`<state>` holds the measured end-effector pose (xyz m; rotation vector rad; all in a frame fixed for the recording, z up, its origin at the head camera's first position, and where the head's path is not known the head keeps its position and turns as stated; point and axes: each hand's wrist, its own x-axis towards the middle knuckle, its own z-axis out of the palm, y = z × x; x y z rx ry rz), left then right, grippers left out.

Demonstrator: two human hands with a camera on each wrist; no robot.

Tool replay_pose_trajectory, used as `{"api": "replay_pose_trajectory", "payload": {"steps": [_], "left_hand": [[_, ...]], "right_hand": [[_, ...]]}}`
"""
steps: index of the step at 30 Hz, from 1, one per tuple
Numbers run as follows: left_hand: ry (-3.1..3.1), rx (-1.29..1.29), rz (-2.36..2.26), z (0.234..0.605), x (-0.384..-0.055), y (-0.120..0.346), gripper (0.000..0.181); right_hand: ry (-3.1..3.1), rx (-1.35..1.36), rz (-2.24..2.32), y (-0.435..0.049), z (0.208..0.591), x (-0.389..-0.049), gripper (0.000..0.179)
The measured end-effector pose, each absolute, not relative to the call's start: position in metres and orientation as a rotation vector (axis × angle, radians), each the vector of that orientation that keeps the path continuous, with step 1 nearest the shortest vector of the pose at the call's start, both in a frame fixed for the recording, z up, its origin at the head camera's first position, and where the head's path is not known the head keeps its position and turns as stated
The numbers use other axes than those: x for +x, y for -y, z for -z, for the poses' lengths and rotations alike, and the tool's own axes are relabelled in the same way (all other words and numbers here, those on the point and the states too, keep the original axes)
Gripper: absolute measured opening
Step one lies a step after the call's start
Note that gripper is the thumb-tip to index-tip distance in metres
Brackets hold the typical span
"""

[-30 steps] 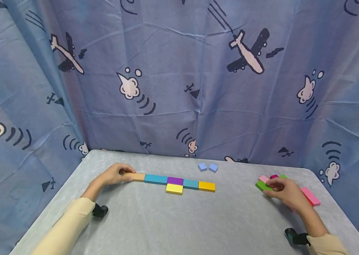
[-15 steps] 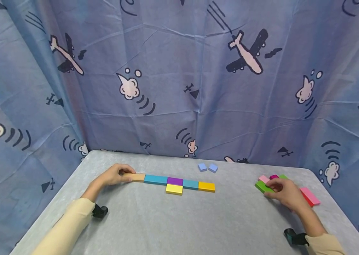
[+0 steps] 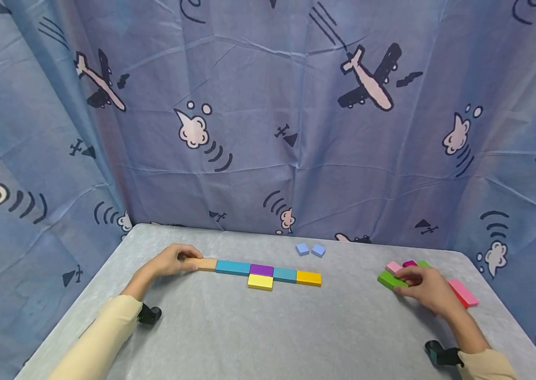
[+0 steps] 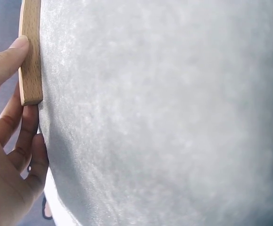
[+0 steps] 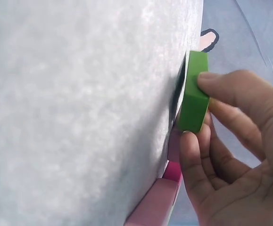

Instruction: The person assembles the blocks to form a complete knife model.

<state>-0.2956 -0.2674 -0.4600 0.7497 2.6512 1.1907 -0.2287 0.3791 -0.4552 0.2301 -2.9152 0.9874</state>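
Observation:
My left hand (image 3: 172,259) pinches the left end of a natural-wood block (image 3: 208,264), which touches a row on the table. To its right the row runs through a long blue block (image 3: 233,267), a purple block (image 3: 261,270), a shorter blue block (image 3: 284,274) and an orange-yellow block (image 3: 309,278). A yellow block (image 3: 260,282) lies against the purple one's near side. At the right, my right hand (image 3: 428,290) pinches a green block (image 5: 193,110) between thumb and fingers. A shadowed gap shows beside that block in the right wrist view.
Around the right hand lie a light pink block (image 3: 394,267), a magenta block (image 3: 409,263), a long pink block (image 3: 463,292) and a red block, partly hidden. Two small light-blue blocks (image 3: 310,249) lie near the back edge. A patterned curtain (image 3: 268,132) hangs behind the table (image 3: 325,338).
The green block has shifted slightly left in my right hand's grip. My left hand and the row stay as they were.

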Motion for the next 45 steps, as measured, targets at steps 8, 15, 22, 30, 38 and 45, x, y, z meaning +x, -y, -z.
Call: {"api": "replay_pose_trajectory", "payload": {"steps": [8,15,22,30,38,45], "left_hand": [[-2.643,0.726,-1.204,0.457,-0.295,0.265,0.022],[-2.655,0.769,-1.190,0.458,-0.293,0.265,0.022],[-2.647,0.769,-1.186,0.458,-0.293,0.267,0.022],[-2.645,0.758,-1.185,0.457,-0.293,0.265,0.021],[-2.644,0.748,-1.178,0.458,-0.292,0.265,0.022],[-2.652,0.754,-1.176,0.457,-0.292,0.266,0.022]], "right_hand": [[2.866,0.348,-1.095,-0.375,0.454,-0.226,0.032],[2.762,0.429,-1.268,-0.367,0.452,-0.226,0.033],[2.646,0.539,-1.536,-0.358,0.451,-0.230,0.033],[2.696,0.536,-1.684,-0.343,0.447,-0.234,0.038],[2.730,0.610,-1.652,-0.319,0.448,-0.246,0.035],[2.740,0.686,-1.589,-0.291,0.447,-0.256,0.037]]}}
